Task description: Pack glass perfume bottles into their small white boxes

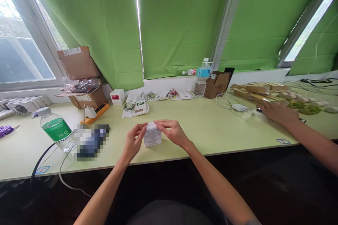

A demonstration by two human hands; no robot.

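A small white carton (152,137) printed with lines of fine text stands upright on the pale table in front of me. My left hand (134,140) grips its upper left edge, thumb and fingers at the top corner. On the other side my right hand (173,132) holds the upper right edge, its fingertips lying along the top. Behind the carton are flattened printed cards (142,107) and small clear glass bottles, one of them a round bottle (129,106). A white box with a red picture (117,97) stands to their left.
Left are a green-labelled water bottle (56,129), a blurred-out object (92,142), an orange power strip (96,114) and an open cardboard box (86,100). A large water bottle (201,81) stands at the back. Another person's hand (274,110) reaches to brown cartons (264,89) at right.
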